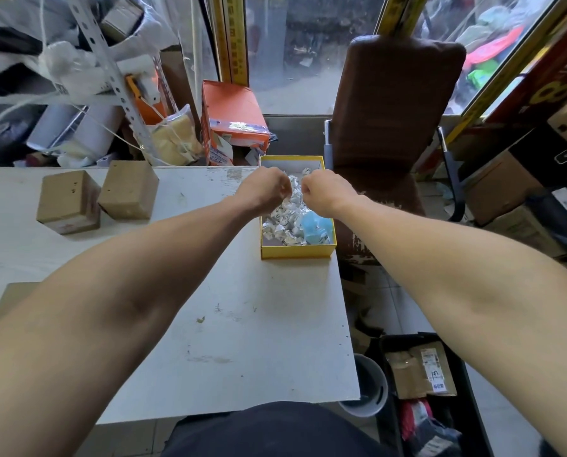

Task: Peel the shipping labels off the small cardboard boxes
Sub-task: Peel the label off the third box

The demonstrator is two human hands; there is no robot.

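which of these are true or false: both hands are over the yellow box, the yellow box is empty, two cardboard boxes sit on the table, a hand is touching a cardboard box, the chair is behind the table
1. Both hands are over the yellow box. True: the left hand and right hand are close together above it.
2. The yellow box is empty. False: it holds crumpled labels and a blue wad.
3. Two cardboard boxes sit on the table. True.
4. A hand is touching a cardboard box. False: both boxes sit apart, to the left.
5. The brown chair is beyond the table. True.
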